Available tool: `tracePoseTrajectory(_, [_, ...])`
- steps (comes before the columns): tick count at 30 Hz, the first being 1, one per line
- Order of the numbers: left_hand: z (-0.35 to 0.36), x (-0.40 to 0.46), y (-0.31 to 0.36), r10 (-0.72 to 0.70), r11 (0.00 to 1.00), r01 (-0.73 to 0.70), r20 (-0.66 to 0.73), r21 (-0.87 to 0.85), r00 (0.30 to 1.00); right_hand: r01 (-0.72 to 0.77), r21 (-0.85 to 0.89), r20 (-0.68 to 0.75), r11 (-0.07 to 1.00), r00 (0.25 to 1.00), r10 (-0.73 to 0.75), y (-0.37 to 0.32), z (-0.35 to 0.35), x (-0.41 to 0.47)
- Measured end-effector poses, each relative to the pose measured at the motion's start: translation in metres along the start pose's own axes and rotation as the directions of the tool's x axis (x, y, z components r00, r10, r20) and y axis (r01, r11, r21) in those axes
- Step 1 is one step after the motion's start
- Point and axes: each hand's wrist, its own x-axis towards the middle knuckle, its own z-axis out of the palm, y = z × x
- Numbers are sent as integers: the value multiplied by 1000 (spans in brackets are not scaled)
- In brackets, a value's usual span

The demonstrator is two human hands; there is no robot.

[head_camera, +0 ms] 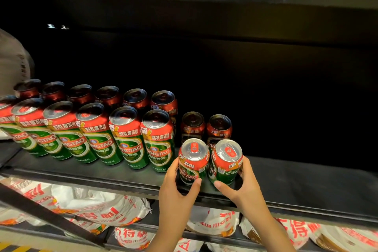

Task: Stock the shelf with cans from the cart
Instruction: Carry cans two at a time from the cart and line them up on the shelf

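Setting two cans on the shelf (286, 178) right of the row (92, 135): left hand (180, 186) grips one can (192, 159), right hand (243, 186) grips the other (226, 161); next, release both upright.

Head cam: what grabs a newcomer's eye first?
The two hands at front centre, the left hand and right hand, each gripping a green-and-red can at the shelf edge. Next, the can rows on the shelf's left, then the white printed bags below.

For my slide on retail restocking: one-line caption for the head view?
Left hand and right hand each hold a beer can at the front edge of the shelf.
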Motion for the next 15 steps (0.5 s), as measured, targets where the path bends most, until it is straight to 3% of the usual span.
tracePoseTrajectory(7, [4,0,3,-37,999,34,-60,-41,998,14,30,-76,999,997,-11,0,3,2])
tracePoseTrajectory(15, [5,2,-3,15,1000,-15,-87,-2,996,-22,2,0,1000,1000,22,-4,2,1])
